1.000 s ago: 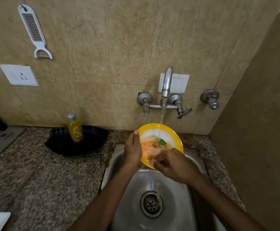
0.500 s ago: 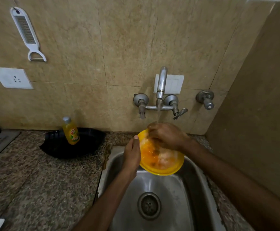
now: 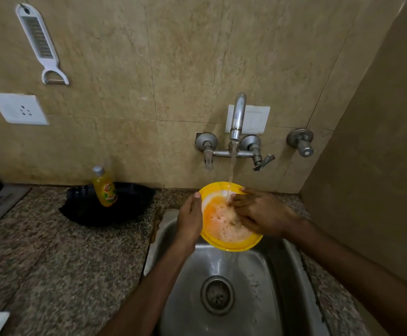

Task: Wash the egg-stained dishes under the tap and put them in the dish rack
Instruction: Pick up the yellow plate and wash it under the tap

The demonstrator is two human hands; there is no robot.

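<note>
Hands (image 3: 224, 218) in yellow bowl (image 3: 231, 243) (tap (image 3: 236, 117) running)

left hand (image 3: 189, 218) grips yellow bowl (image 3: 231, 243) rim; right hand (image 3: 261, 214) inside, under tap (image 3: 236, 117) stream.

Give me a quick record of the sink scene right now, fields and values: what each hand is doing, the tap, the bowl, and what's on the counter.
left hand: grips the yellow bowl by its left rim
right hand: fingers inside the bowl, rubbing under the stream
tap: running, water lands in the bowl
bowl: held over the sink, tilted, orange egg residue and foamy water inside
counter: yellow soap bottle standing by a black tray, left of the sink
dish rack: not in view
</note>
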